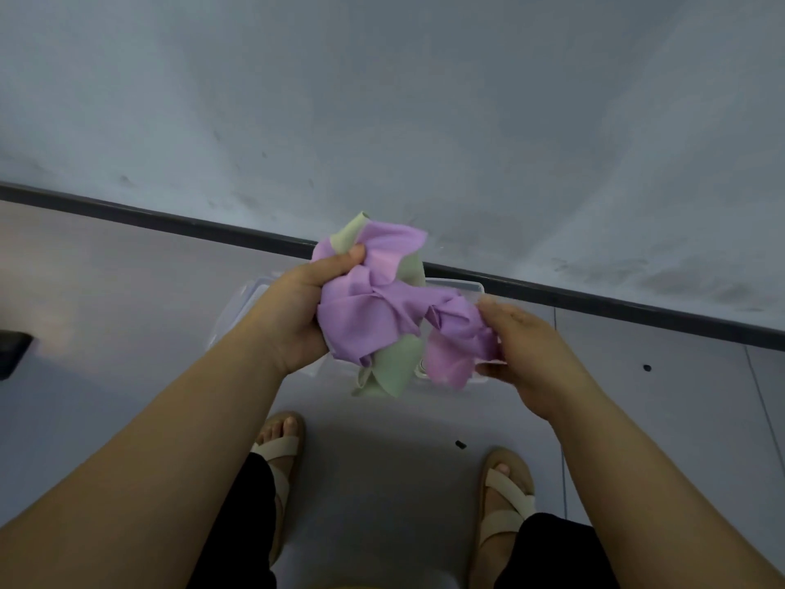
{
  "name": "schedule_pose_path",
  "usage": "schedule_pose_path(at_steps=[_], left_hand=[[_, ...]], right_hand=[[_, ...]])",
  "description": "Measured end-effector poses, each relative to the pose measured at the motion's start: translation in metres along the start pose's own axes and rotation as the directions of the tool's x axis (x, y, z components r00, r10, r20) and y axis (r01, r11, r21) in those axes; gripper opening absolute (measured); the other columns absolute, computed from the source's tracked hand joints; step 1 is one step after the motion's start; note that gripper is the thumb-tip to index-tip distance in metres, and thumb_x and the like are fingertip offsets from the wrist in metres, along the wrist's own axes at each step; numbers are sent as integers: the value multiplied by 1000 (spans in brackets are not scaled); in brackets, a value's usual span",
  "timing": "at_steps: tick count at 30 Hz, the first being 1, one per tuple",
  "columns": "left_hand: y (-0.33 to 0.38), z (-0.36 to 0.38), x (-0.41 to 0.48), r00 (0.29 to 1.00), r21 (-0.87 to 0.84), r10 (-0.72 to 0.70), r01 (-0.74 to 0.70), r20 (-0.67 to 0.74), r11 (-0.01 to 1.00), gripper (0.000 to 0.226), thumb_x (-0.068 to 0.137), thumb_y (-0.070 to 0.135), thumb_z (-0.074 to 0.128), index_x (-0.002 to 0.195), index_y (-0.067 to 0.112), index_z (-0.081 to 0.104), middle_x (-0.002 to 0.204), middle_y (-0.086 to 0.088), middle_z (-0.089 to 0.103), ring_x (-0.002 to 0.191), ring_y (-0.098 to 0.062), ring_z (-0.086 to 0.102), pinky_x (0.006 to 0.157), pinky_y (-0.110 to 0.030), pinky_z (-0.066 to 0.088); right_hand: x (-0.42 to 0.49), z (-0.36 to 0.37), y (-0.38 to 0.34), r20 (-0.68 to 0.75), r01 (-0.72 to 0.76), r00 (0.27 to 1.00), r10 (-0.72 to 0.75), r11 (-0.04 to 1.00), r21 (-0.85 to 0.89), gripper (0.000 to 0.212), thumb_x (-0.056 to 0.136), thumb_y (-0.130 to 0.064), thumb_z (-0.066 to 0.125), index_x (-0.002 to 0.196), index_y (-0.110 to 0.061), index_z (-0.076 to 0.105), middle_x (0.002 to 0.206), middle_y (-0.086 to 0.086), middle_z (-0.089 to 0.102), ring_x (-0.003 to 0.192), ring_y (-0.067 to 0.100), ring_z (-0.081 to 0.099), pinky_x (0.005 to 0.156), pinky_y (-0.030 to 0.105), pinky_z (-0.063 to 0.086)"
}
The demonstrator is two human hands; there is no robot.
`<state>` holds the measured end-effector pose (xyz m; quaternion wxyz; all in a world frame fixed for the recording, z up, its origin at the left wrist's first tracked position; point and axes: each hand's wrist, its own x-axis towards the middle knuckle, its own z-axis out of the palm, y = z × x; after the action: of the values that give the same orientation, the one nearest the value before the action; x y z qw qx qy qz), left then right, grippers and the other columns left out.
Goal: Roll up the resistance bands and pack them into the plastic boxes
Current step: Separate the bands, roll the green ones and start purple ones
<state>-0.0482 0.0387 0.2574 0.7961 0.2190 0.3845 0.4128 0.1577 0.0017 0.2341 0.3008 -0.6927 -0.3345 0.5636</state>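
Grey floor below both hands: left hand [297,308] and right hand [522,350] grip crumpled purple and green resistance bands [374,316]; tangled, they could roll unevenly above the clear plastic box [463,286].

Plain indoor room, exact kind unclear. Pale grey wall [382,99], scuffed and smudged, meets smooth grey floor [106,291] at dark skirting strip [170,216]. Thin seams [760,397] split floor into large panels. Open beige sandals [280,444] on person's feet point to casual setting, likely home or utility room.
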Motion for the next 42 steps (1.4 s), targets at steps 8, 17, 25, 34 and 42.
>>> schedule_pose_path(at_steps=[8,17,25,34,42], left_hand=[[5,2,-2,1000,-30,-20,21,20,999,23,76,23,55,77,14,76,83,-10,71,71,-22,70,67,-36,59],[-8,-15,10,888,721,247,126,-388,681,30,88,36,60,113,20,54,117,-14,63,96,-27,61,79,-38,52],[-34,11,0,944,963,316,-165,93,212,83,72,57,64,144,39,27,151,2,22,133,-17,34,101,-27,33],[-30,12,5,937,977,330,-166,114,132,24,77,32,72,100,27,72,107,8,59,87,-4,54,73,-7,39],[-24,7,3,955,708,248,-62,-163,704,6,80,29,69,81,31,74,90,2,74,92,-18,67,83,-32,54]], right_hand=[[-3,11,6,279,-178,954,114,960,218,43,79,-44,59,111,-15,61,111,4,64,105,24,59,97,43,48],[2,7,-4,25,-54,999,48,851,523,13,94,-18,50,95,-11,61,101,11,66,91,23,62,86,38,53],[-3,18,-1,-21,64,998,-60,941,332,15,90,-23,58,91,-8,60,87,9,67,76,21,64,71,35,56],[-7,17,-1,-44,205,978,-203,978,40,17,91,-29,56,88,-15,63,89,8,68,78,18,63,68,31,57],[-1,12,1,36,50,998,-51,999,21,22,92,-35,53,98,-15,61,97,1,64,90,15,60,77,33,51]])
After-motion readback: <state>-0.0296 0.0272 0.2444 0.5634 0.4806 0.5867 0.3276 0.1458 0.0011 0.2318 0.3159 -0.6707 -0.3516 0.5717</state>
